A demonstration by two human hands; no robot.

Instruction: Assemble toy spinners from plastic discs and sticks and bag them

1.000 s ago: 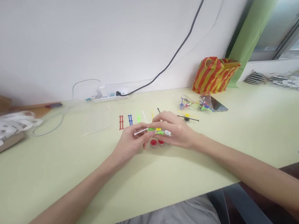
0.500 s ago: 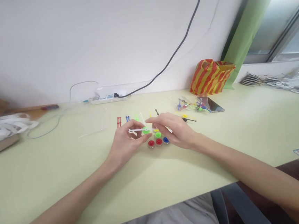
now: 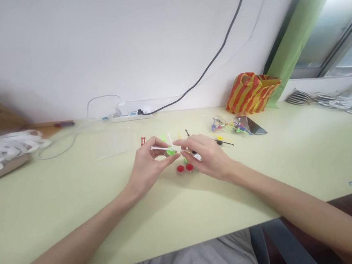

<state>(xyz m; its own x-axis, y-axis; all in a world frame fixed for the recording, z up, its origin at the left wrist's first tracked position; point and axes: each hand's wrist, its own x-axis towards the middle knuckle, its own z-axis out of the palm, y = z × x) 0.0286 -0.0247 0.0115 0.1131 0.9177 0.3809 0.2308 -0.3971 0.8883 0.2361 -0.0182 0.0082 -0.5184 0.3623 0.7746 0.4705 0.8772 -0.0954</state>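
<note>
My left hand [image 3: 149, 161] is closed round the edge of a small spinner, which has a bright green disc [image 3: 170, 151] and a white arrow pointer [image 3: 160, 148] lying across it. My right hand [image 3: 207, 156] has its thumb and index finger pinched at the spinner's right side, partly hiding the pointer's other end. Below the hands, two red discs in clear round bases, a left one [image 3: 180, 169] and a right one [image 3: 189, 167], sit on the table. A white disc [image 3: 197, 157] and parts of others show behind my right fingers.
Loose arrows stand beyond the hands, among them red ones [image 3: 143, 141] and a black one [image 3: 187, 132]. Farther right are a bag of coloured parts [image 3: 217, 125], a phone [image 3: 255, 125] and a striped bag [image 3: 251, 94]. A power strip [image 3: 131, 117] lies by the wall.
My right fingers have closed in on the spinner's right side. The spinner is tilted slightly, and its arrow now slopes down to the right. The camera view has shifted a little.
</note>
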